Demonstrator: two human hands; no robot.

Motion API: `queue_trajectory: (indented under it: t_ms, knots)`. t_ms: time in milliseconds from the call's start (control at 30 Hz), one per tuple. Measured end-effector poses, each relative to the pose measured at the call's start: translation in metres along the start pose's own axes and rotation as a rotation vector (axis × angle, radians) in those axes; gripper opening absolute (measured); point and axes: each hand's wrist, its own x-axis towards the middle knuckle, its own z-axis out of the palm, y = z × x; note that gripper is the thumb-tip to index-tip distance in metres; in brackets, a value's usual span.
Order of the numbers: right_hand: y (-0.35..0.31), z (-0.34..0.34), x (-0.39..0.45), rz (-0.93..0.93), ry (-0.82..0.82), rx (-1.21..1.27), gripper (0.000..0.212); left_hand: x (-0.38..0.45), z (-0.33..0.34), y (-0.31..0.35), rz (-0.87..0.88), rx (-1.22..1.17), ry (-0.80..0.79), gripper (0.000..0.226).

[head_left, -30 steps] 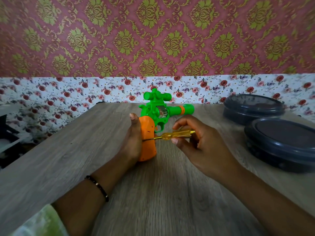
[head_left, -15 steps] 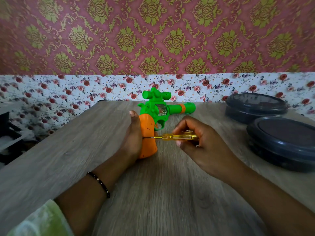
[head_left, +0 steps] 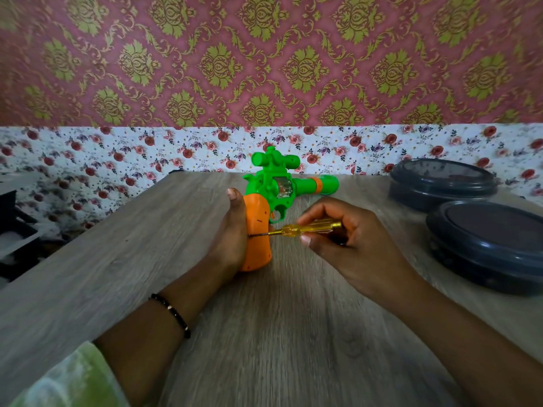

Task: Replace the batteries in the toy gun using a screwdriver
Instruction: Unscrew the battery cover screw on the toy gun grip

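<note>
Wood-grain table (head_left: 117, 259) with floral wallpaper behind; left hand (head_left: 232, 236) wraps the orange grip of the toy gun (head_left: 273, 195) dead center, barrel pointing to 3 o'clock. Right hand (head_left: 349, 242) at 3 o'clock of it pinches the yellow screwdriver (head_left: 305, 229), fingers curled tight, tip on the grip.

Grey wood-grain table (head_left: 102, 259). Behind it, pink wall with gold damask wallpaper (head_left: 264, 60) above, white rose-print band (head_left: 117, 151) below. Soft, even light.

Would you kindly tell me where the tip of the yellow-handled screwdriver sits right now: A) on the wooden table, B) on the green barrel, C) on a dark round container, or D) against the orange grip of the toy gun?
D: the yellow-handled screwdriver, pinched by the right hand, meets the orange grip that the left hand steadies.
</note>
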Motion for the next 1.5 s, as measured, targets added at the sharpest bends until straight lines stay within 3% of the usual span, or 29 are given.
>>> queue_trajectory:
  t_ms: [67,133,200,267,467,633,767,967,1167,1300,1433,1500]
  knots:
    - [0.0005,0.0005,0.0003,0.042,-0.001,0.036,0.014,-0.0013,-0.0009,0.0004,0.009,0.012,-0.009,0.097]
    - [0.0001,0.0007,0.0004,0.095,0.028,0.037,0.002,-0.0017,-0.0012,0.0010,0.008,0.022,-0.006,0.103]
    - [0.0010,0.0005,-0.0008,0.120,0.053,-0.043,0.030,-0.0015,-0.0018,0.0005,0.017,0.024,0.002,0.106]
    - [-0.0003,-0.0002,-0.0013,0.079,0.059,-0.192,0.041,-0.0016,-0.0011,0.0013,0.032,0.008,0.008,0.104]
    - [-0.0013,-0.0008,0.0009,-0.033,0.040,-0.148,0.005,-0.0020,-0.0003,0.0018,0.013,-0.006,0.013,0.109]
    - [-0.0004,0.0015,-0.0017,-0.058,0.084,-0.126,0.005,-0.0026,0.0014,0.0028,0.015,-0.008,0.000,0.108]
    - [-0.0020,-0.0002,-0.0031,-0.067,0.094,-0.290,0.033,-0.0035,0.0010,0.0030,0.026,-0.011,0.013,0.106]
    - [-0.0019,0.0020,-0.0021,-0.051,0.027,-0.141,0.004,-0.0032,0.0010,0.0028,0.041,0.023,-0.002,0.102]
    - [-0.0015,0.0025,-0.0038,-0.040,0.052,-0.134,0.012,-0.0018,0.0032,0.0033,0.049,0.011,-0.005,0.082]
    - [-0.0017,0.0018,-0.0019,-0.039,0.101,-0.246,0.011,-0.0035,0.0027,0.0034,0.048,0.026,-0.003,0.100]
    - [-0.0013,0.0022,-0.0008,-0.016,0.066,-0.093,0.009,-0.0035,0.0030,0.0036,0.044,0.024,-0.004,0.082]
    - [-0.0001,0.0010,-0.0002,-0.002,0.026,-0.078,0.014,-0.0027,0.0019,0.0034,0.031,0.025,0.009,0.094]
